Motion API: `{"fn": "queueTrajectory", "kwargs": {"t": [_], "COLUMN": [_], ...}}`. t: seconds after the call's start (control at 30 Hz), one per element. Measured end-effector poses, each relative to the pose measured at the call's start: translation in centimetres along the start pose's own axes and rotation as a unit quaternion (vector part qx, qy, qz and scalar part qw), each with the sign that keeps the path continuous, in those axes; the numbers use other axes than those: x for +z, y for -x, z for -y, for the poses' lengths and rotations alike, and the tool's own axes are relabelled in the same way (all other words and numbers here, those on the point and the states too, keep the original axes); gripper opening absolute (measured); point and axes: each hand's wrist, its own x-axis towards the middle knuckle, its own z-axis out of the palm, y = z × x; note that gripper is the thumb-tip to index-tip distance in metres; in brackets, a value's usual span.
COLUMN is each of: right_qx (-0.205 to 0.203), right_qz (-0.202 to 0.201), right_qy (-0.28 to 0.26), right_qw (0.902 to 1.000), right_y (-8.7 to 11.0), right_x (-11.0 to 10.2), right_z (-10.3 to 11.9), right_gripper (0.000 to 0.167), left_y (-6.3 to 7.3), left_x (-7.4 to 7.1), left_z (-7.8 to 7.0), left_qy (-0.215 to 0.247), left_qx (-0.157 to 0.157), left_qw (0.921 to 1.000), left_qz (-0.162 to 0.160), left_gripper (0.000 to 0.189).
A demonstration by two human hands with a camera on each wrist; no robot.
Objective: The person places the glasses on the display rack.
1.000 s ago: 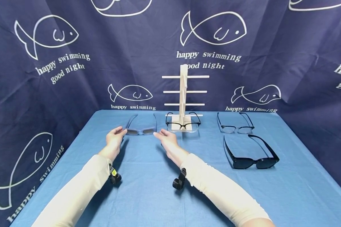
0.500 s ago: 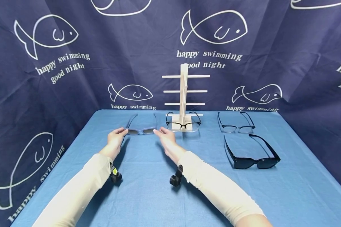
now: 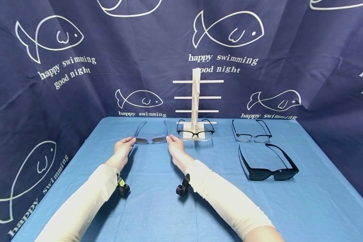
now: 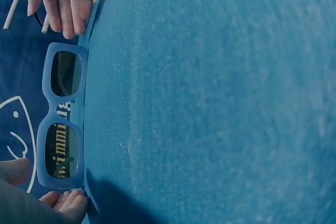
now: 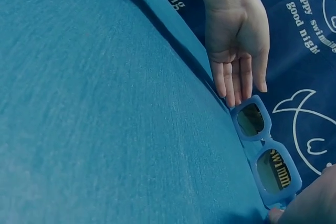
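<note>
Blue-framed sunglasses [image 3: 151,139] with dark lenses stand on the blue cloth at the left, temples unfolded toward the back. My left hand [image 3: 122,150] is at their left end; in the right wrist view that hand [image 5: 239,45] has straight fingers by the frame's end and its thumb held apart. At the opposite end is my right hand [image 3: 177,150]. The left wrist view has its extended fingers [image 4: 65,3] close beside the blue rim [image 4: 47,103], thumb apart. Whether the fingertips touch the frame is hard to tell.
Behind the right hand stands a wooden display rack [image 3: 195,101] with several crossbars, black-rimmed eyeglasses [image 3: 195,134] at its foot. Further right are half-rimmed eyeglasses [image 3: 253,136] and large black sunglasses [image 3: 272,172]. A fish-printed dark curtain [image 3: 151,50] encloses the table [image 3: 157,208].
My right hand has shifted from in front of the blue sunglasses' right lens to their right end, its forearm swinging left. The left hand has barely moved, and the sunglasses stay in place.
</note>
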Motion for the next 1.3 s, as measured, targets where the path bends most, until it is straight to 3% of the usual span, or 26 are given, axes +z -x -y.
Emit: {"fn": "queueTrajectory", "kwargs": {"t": [0.53,0.83,1.13,1.3], "right_qx": [0.025,0.039,0.050,0.056], "right_qz": [-0.014,-0.029,-0.078,-0.091], "right_qy": [-0.045,-0.069,-0.067,-0.075], "right_qw": [0.9986,0.9965,0.9935,0.9915], "right_y": [-1.5,-1.4,-1.1,-1.1], "right_x": [1.2,1.5,1.8,2.0], "right_z": [-0.2,-0.6,-0.6,-0.6], "right_gripper": [0.048,0.047,0.040,0.039], "left_y": [-0.6,-1.0,-0.6,-0.4], "left_x": [0.1,0.0,0.2,0.3], "left_z": [-0.3,0.1,-0.1,-0.1], "left_qy": [0.011,0.032,0.047,0.029], "left_qx": [0.001,-0.009,-0.015,-0.023], "left_qw": [0.9999,0.9992,0.9984,0.9982], "left_qz": [0.012,0.023,-0.029,-0.048], "left_gripper": [0.051,0.052,0.043,0.042]}}
